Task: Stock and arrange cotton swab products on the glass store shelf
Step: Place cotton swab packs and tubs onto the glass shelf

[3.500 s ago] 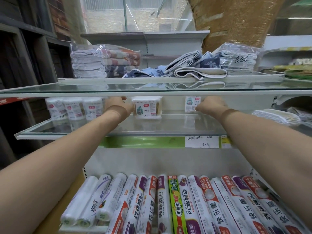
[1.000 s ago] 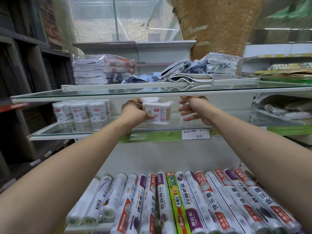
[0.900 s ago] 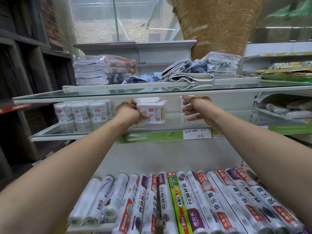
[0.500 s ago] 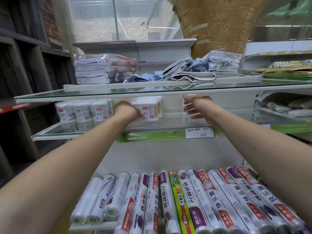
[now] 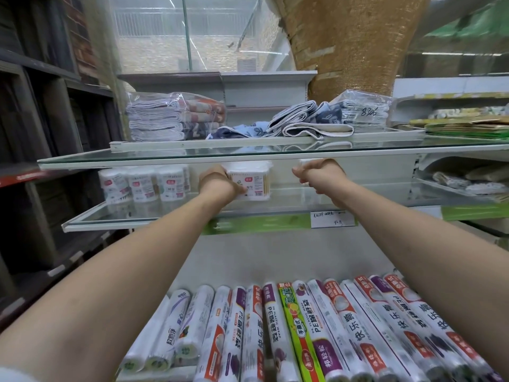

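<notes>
Both arms reach forward under the upper glass shelf (image 5: 165,157) towards the middle glass shelf (image 5: 137,216). The left hand (image 5: 219,186) grips a square box of cotton swabs (image 5: 252,181) from its left side, thumb across the front of the label; the box sits at the level of the middle shelf, near its centre (whether it rests on the glass or is held just above it cannot be told). The right hand (image 5: 321,175) is well apart from the box on the right, its fingers curled inward; the top of the hand is hidden by the edge of the upper shelf, so whether it holds anything cannot be told. To the left of the box stand round tubs of cotton swabs (image 5: 143,184) in a close row on the same shelf. A handwritten price label (image 5: 332,219) hangs on the shelf's front edge. Folded towels (image 5: 176,117) lie on the upper shelf, and rolls of plastic wrap (image 5: 289,334) fill the bottom shelf.
</notes>
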Demonstrator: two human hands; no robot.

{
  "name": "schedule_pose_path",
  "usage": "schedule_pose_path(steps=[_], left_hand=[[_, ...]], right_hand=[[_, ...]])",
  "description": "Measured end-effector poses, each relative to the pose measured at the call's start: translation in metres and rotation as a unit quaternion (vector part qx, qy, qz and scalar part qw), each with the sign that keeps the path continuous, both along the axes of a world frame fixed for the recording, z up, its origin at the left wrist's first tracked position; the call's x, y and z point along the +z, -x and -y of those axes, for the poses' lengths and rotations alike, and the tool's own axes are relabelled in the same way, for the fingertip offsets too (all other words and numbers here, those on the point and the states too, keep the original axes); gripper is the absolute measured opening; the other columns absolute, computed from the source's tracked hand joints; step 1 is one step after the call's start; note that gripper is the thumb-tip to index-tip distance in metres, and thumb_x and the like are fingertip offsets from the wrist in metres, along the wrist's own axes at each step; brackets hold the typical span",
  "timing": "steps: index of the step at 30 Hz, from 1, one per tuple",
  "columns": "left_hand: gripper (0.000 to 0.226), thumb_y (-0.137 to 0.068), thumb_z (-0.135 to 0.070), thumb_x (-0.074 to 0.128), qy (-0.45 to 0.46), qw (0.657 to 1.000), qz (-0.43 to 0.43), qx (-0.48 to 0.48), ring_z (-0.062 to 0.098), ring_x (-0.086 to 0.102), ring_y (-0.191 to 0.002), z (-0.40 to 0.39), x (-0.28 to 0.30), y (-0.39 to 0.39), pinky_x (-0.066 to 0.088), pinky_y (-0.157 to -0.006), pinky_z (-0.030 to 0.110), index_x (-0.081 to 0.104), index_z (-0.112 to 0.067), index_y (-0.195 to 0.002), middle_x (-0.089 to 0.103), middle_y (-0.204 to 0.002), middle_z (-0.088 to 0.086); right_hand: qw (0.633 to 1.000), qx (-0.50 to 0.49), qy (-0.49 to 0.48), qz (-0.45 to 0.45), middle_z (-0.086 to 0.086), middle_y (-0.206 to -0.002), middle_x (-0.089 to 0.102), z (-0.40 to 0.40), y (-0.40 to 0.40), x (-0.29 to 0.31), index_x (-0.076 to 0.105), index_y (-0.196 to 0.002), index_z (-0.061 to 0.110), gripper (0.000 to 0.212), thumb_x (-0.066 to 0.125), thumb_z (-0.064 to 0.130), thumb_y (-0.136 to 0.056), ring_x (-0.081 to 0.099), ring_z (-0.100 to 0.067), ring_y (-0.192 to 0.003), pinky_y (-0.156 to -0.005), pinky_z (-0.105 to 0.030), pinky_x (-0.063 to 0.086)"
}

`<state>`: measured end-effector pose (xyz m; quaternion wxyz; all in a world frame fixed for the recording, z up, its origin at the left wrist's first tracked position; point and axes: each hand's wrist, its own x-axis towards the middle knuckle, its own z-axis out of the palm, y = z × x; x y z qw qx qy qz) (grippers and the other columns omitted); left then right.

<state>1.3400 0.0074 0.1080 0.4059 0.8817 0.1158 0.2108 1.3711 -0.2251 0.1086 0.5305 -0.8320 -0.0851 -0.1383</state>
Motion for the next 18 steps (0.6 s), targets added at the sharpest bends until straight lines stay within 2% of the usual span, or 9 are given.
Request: schedule_pose_path(steps=[5,8,10,12,16,18], left_hand=[[0.035,-0.073,-0.038,0.089,-0.027,0.999,0.032,0.022,0.026,0.069,-0.093,0.005,-0.005,0.005,0.058,-0.087,0.036,0.071,-0.014,-0.092,0.073,-0.096,0.007],[0.053,-0.059,-0.059,0.078,-0.043,0.997,0.061,0.037,0.031,0.065,-0.099,0.008,-0.011,0.008,0.058,-0.088,0.042,0.069,-0.02,-0.094,0.069,-0.103,0.007],[0.063,-0.055,-0.063,0.068,-0.056,0.993,0.075,0.068,0.034,0.062,-0.103,0.004,-0.018,-0.002,0.057,-0.089,0.046,0.067,-0.019,-0.1,0.066,-0.107,0.009],[0.064,-0.056,-0.058,0.064,-0.058,0.991,0.085,0.09,0.036,0.061,-0.106,0.004,-0.018,0.003,0.056,-0.09,0.048,0.066,-0.016,-0.104,0.065,-0.112,0.011],[0.072,-0.072,-0.057,0.074,-0.086,0.99,0.059,0.094,0.038,0.05,-0.121,0.009,-0.01,0.023,0.048,-0.1,0.048,0.056,-0.009,-0.123,0.053,-0.128,0.016],[0.072,-0.069,-0.059,0.072,-0.1,0.988,0.061,0.102,0.038,0.052,-0.116,0.013,-0.008,0.027,0.05,-0.098,0.048,0.058,-0.009,-0.119,0.056,-0.124,0.017]], right_hand=[[0.988,-0.061,0.14,0.028,0.001,-0.114,0.069,0.004,0.012,-0.004,0.07,-0.112,0.027,0.041,0.074,0.053,-0.08,0.062,-0.018,-0.109,-0.095,-0.026,0.046],[0.977,-0.083,0.193,0.039,-0.002,-0.125,0.065,0.009,0.022,-0.01,0.063,-0.127,0.027,0.055,0.07,0.056,-0.081,0.059,-0.025,-0.118,-0.104,-0.036,0.045],[0.967,-0.107,0.227,0.046,-0.004,-0.13,0.063,0.012,0.028,-0.015,0.06,-0.131,0.03,0.064,0.064,0.063,-0.076,0.054,-0.03,-0.124,-0.106,-0.043,0.044],[0.958,-0.122,0.254,0.049,-0.005,-0.133,0.062,0.017,0.036,-0.017,0.058,-0.134,0.031,0.066,0.06,0.064,-0.077,0.05,-0.033,-0.128,-0.108,-0.045,0.042],[0.954,-0.136,0.259,0.057,-0.008,-0.134,0.061,0.03,0.044,-0.02,0.055,-0.137,0.029,0.063,0.06,0.061,-0.082,0.045,-0.035,-0.13,-0.108,-0.047,0.04],[0.956,-0.132,0.256,0.063,-0.009,-0.133,0.061,0.035,0.044,-0.022,0.055,-0.137,0.028,0.064,0.06,0.06,-0.083,0.045,-0.035,-0.13,-0.107,-0.048,0.04]])
